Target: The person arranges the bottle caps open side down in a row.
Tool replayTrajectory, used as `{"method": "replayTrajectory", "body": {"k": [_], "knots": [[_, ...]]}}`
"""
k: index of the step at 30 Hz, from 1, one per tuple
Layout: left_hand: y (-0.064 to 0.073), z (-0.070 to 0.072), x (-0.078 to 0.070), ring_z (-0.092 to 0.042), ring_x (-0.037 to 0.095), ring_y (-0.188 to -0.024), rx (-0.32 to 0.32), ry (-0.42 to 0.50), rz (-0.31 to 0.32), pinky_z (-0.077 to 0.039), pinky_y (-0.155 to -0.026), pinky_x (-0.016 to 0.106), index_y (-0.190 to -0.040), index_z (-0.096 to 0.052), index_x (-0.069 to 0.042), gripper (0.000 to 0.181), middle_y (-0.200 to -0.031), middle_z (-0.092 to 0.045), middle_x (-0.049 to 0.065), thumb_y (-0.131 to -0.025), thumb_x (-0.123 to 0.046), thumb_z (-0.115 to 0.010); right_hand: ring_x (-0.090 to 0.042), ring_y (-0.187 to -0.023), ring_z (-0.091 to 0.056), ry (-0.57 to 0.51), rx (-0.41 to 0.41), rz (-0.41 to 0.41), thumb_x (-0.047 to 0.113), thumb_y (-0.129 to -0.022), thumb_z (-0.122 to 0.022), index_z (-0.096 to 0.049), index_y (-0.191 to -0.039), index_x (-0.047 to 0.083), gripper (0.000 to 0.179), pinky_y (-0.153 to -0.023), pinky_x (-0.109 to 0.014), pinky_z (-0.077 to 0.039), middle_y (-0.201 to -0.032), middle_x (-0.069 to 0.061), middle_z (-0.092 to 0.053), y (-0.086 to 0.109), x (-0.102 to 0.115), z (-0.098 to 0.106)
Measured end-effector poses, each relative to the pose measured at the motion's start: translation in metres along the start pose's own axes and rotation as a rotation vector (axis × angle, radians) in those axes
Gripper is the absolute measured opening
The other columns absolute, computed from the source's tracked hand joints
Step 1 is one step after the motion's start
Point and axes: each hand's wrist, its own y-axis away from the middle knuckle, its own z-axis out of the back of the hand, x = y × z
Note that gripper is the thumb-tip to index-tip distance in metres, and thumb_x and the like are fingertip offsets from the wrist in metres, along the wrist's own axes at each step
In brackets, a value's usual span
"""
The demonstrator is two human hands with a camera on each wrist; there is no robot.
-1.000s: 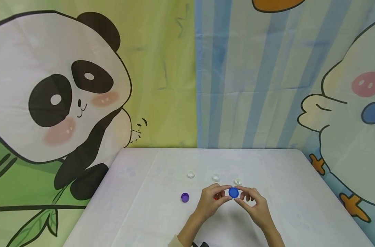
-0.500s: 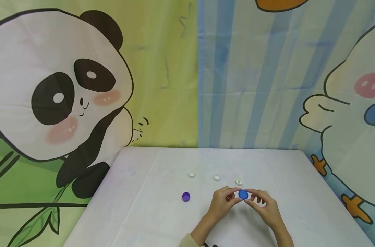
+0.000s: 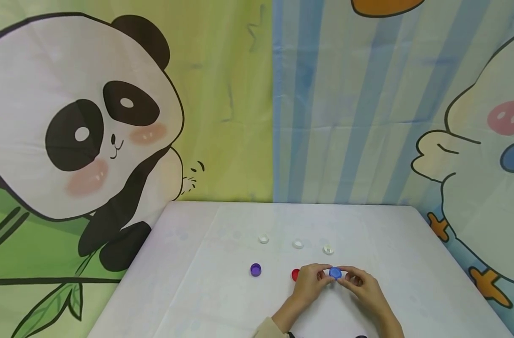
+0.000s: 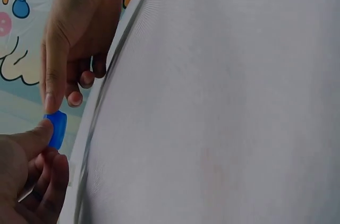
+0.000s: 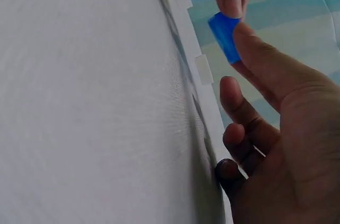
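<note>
A blue bottle cap [image 3: 335,272] is held up over the white table between both hands. My left hand [image 3: 309,284] pinches its left side between thumb and forefinger, and the right hand [image 3: 364,288] pinches the opposite side in the same way. In the left wrist view the cap [image 4: 58,128] appears edge-on, with left fingertips below it and right fingertips above. From the right wrist the cap [image 5: 225,38] shows its side wall, the right thumb against it. Just left of the left hand lies a red cap [image 3: 295,274], partly covered by that hand.
On the white table [image 3: 206,300], a purple cap [image 3: 255,270] lies hollow side up, left of the red one. Farther back, three whitish caps stand in a loose row: left [image 3: 263,239], middle [image 3: 298,244] and right [image 3: 328,249]. Printed cloth hangs behind the table.
Both hands have shifted right and slightly nearer with the blue cap, and its face has tilted. More of the red cap now shows beside the left hand. The head view has shifted slightly.
</note>
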Motion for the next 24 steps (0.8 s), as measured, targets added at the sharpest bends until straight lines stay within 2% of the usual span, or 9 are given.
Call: {"method": "replayTrajectory", "body": {"k": [3,6,12,20,24], "knots": [[0.0015,-0.0017,-0.0009,-0.037,-0.01,-0.052,0.018,-0.013,0.043,-0.031,-0.048,0.003,-0.096,-0.07,-0.013,0.028,-0.059,-0.053,-0.012,-0.072,-0.026,-0.073,-0.008,-0.061,-0.044,-0.017,0.031,-0.029,0.034,-0.075,-0.07,-0.065,-0.103,0.02,0.032,-0.054,-0.021,-0.037,-0.073,0.004,-0.054,-0.0013,-0.0055,-0.0013],[0.0034,-0.0028,-0.001,-0.037,-0.01,-0.052,0.027,-0.03,0.072,-0.03,-0.048,0.004,-0.096,-0.071,-0.014,0.027,-0.058,-0.053,-0.012,-0.071,-0.025,-0.074,-0.008,-0.061,-0.043,-0.004,0.046,-0.015,0.034,-0.074,-0.071,-0.066,-0.103,0.02,0.033,-0.055,-0.022,-0.035,-0.072,0.004,-0.053,-0.0022,-0.0089,-0.0029],[0.0045,-0.0049,0.0006,-0.037,-0.009,-0.052,0.035,-0.06,0.086,-0.03,-0.049,0.005,-0.096,-0.07,-0.015,0.027,-0.058,-0.054,-0.011,-0.072,-0.025,-0.074,-0.008,-0.063,-0.043,-0.003,0.064,-0.046,0.035,-0.073,-0.072,-0.066,-0.101,0.02,0.033,-0.056,-0.022,-0.036,-0.072,0.004,-0.053,-0.003,-0.0106,-0.0045],[0.0038,-0.0074,-0.0022,-0.036,-0.006,-0.05,0.087,-0.099,0.146,-0.029,-0.047,0.007,-0.097,-0.07,-0.017,0.026,-0.055,-0.049,-0.013,-0.074,-0.029,-0.071,-0.011,-0.066,-0.043,-0.006,0.095,-0.132,0.034,-0.072,-0.073,-0.066,-0.102,0.013,0.038,-0.056,-0.022,-0.037,-0.074,0.0,-0.051,-0.0029,-0.0086,-0.0036],[0.0029,-0.007,-0.0054,-0.036,-0.005,-0.049,0.108,-0.137,0.164,-0.028,-0.047,0.009,-0.098,-0.07,-0.019,0.026,-0.054,-0.047,-0.013,-0.075,-0.03,-0.07,-0.011,-0.067,-0.043,0.019,0.086,-0.132,0.034,-0.072,-0.073,-0.067,-0.101,0.012,0.037,-0.057,-0.022,-0.037,-0.074,0.001,-0.051,-0.0025,-0.0091,-0.0034]]}}
